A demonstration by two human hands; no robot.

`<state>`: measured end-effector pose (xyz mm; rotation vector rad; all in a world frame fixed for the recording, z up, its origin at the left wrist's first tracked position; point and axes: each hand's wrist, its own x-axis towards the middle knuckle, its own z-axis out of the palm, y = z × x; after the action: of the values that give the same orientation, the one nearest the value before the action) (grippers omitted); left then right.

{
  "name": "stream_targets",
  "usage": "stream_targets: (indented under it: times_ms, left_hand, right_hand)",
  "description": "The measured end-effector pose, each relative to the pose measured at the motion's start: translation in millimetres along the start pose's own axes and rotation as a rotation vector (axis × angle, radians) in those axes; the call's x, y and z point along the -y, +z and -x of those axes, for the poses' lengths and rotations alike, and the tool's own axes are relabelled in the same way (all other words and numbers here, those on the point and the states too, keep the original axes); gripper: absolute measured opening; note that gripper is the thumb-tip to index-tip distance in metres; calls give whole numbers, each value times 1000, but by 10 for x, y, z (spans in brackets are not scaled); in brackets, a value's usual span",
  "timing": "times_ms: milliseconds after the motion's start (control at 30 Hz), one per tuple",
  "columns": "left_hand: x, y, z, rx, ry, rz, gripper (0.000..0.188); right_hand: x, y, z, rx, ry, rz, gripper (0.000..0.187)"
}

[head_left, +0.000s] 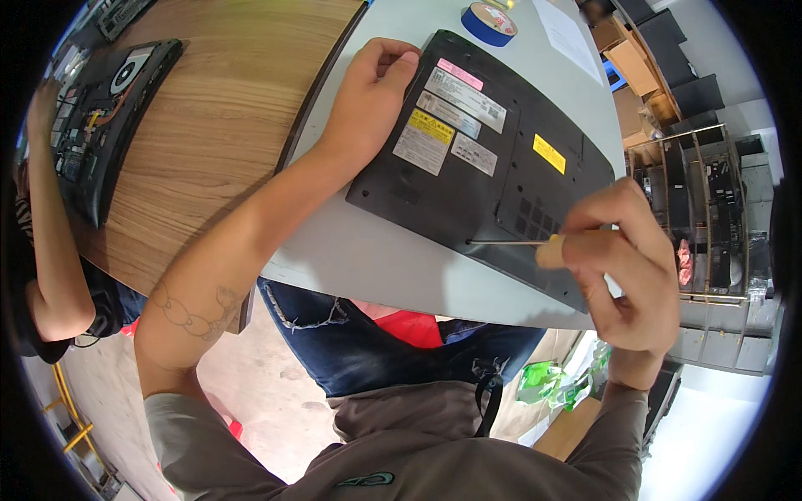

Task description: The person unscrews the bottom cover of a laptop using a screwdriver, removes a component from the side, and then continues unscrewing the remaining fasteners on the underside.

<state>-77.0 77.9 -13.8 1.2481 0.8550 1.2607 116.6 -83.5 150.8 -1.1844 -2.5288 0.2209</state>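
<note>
A black laptop [464,196] lies upside down on the grey-white table, its underside covered with white, yellow and pink labels. My left hand [372,96] is at its far left edge, fingers curled and thumb against the rim. Between the fingers of my right hand [626,267] is a screwdriver [510,243], its thin metal shaft pointing left. The tip meets a screw hole near the laptop's near edge. Most of the screwdriver's handle is hidden by my fingers; only a yellowish bit shows.
A roll of blue tape [489,23] and a white paper sheet [566,37] lie beyond the laptop. On the wooden table [225,92] to the left, a co-worker's arm [54,242] reaches over an opened laptop [113,125]. A metal rack [702,209] holding dark parts stands at right.
</note>
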Motion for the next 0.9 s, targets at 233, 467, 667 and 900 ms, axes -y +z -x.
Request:
stream_targets:
  times_ms: [233, 467, 667, 900]
  left_hand:
    - [-6, -1, 2, -9, 11, -8, 27]
    - [2, -1, -7, -4, 13, 14, 27]
    - [39, -24, -12, 13, -14, -5, 28]
    - [-32, -5, 0, -42, 472, -442, 23]
  right_hand:
    - [40, -37, 6, 54, 121, 28, 21]
    - [103, 62, -33, -61, 191, 18, 21]
    - [89, -73, -23, 68, -7, 137, 34]
    - [146, 66, -57, -36, 167, 109, 35]
